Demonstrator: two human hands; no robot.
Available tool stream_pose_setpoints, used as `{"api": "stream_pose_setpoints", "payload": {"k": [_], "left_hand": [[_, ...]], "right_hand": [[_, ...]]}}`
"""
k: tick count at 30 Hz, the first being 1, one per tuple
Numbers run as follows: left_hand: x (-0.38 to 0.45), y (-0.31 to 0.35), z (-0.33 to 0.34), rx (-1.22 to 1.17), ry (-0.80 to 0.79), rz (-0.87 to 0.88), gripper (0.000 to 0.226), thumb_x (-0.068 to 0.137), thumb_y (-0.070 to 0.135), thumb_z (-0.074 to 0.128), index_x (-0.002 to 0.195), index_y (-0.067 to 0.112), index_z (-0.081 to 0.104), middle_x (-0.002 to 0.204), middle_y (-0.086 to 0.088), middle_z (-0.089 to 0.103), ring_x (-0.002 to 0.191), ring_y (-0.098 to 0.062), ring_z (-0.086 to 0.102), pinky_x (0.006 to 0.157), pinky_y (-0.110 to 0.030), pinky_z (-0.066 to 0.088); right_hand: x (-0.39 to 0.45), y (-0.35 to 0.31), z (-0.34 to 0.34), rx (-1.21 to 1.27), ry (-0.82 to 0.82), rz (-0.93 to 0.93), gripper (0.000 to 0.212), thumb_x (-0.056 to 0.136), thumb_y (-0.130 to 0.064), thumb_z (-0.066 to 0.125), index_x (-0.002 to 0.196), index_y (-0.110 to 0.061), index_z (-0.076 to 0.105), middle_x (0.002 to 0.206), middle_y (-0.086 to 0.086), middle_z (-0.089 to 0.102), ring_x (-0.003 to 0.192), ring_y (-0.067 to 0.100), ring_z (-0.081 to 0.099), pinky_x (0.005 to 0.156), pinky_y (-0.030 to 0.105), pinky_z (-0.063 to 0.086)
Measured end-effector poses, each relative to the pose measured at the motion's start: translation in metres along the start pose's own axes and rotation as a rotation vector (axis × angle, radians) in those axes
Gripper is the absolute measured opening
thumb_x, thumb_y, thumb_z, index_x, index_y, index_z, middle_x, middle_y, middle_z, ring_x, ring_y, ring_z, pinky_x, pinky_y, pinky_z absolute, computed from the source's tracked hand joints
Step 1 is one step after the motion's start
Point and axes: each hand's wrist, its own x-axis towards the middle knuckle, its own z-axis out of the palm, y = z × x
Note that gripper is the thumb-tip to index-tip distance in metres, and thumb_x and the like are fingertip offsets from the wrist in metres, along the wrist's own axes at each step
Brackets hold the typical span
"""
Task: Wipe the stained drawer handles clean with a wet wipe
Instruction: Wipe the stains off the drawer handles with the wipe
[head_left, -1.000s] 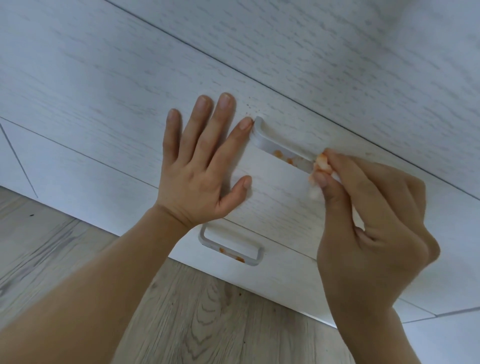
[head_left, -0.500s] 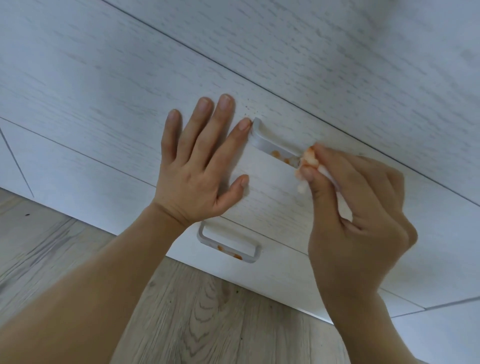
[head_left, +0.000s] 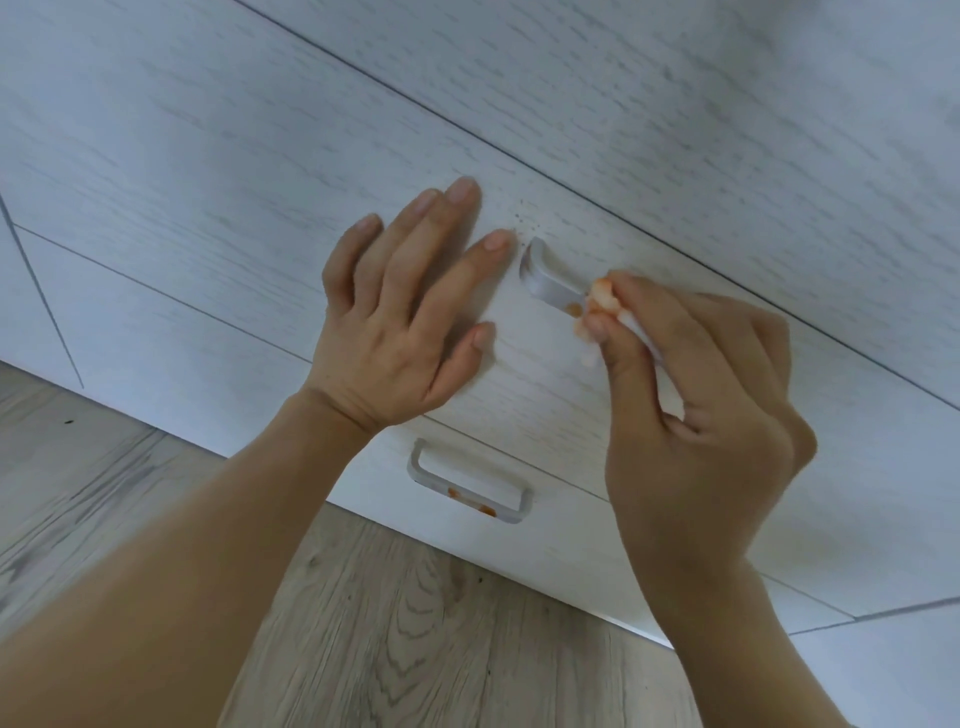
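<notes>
One wipe (head_left: 605, 306) between right fingers (head_left: 623, 332), seemingly on handle (head_left: 548, 278)

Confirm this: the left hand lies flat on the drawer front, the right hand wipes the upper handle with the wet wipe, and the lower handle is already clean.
Not quite. The lower handle is not clean: the head view shows orange stains along its bar. The rest holds: the left hand lies flat on the drawer front, and the right hand wipes the upper handle with the wet wipe.

- Soft, even, cool daylight; no glare.
- Faint shadow lies right of the left hand (head_left: 387, 317) on the drawer front (head_left: 208, 171).
- Wide-angle bending tilts seams toward the edges.
- Top right corner looks smeared.
</notes>
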Motion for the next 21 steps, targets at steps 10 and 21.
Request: {"api": "stream_pose_setpoints", "payload": {"k": [10, 21], "left_hand": [[0.008, -0.002, 0.002, 0.022, 0.048, -0.14, 0.042, 0.092, 0.035, 0.034, 0.128, 0.012, 0.036, 0.135, -0.018, 0.031, 0.127, -0.025, 0.033, 0.107, -0.04, 0.013], [0.008, -0.004, 0.001, 0.029, -0.054, -0.111, 0.052, 0.096, 0.037, 0.025, 0.141, 0.011, 0.028, 0.143, -0.02, 0.025, 0.145, -0.013, -0.006, 0.117, -0.042, -0.002]], "right_hand": [[0.001, 0.005, 0.003, -0.017, -0.008, -0.063, 0.018, 0.086, -0.014, 0.07, 0.1, -0.003, 0.068, 0.091, -0.003, 0.063, 0.083, 0.019, 0.059, 0.08, 0.021, 0.047], [0.002, -0.005, 0.008, -0.02, 0.011, -0.01, 0.014, 0.087, -0.011, 0.068, 0.098, -0.002, 0.069, 0.09, -0.004, 0.062, 0.082, 0.016, 0.057, 0.082, 0.011, 0.042]]}}
